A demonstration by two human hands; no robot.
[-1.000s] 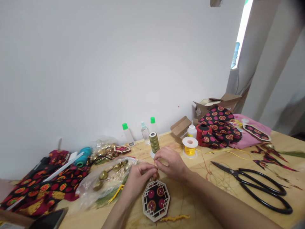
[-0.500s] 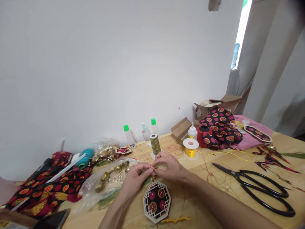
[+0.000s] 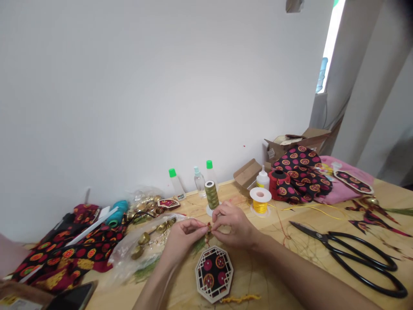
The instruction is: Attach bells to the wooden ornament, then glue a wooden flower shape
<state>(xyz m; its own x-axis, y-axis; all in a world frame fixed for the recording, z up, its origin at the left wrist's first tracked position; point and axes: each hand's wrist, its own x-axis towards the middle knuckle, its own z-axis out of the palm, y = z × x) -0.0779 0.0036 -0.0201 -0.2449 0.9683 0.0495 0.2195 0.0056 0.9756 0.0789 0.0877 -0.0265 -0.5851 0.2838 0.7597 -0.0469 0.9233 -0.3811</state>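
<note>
My left hand (image 3: 182, 241) and my right hand (image 3: 232, 226) meet above the wooden table (image 3: 290, 267), both pinched on a small gold bead and thread (image 3: 209, 229) at the top of an octagonal ornament (image 3: 213, 273). The ornament has a pale wooden frame and black fabric with red circles, and it hangs just below my fingers over the table. A yellow tassel (image 3: 240, 298) lies by its lower edge. An olive-green thread spool (image 3: 211, 196) stands just behind my right hand.
Large black scissors (image 3: 355, 260) lie at the right. A yellow cord reel (image 3: 260, 200), a glue bottle (image 3: 262, 178), green-capped bottles (image 3: 176, 183) and cardboard boxes (image 3: 248, 174) line the wall. Patterned fabric (image 3: 61, 254) and a bag of gold bells (image 3: 145, 245) lie left; more fabric (image 3: 300, 172) at the back right.
Both hands have lifted slightly, and the ornament now hangs a little further right and lower in view. The camera has shifted slightly.
</note>
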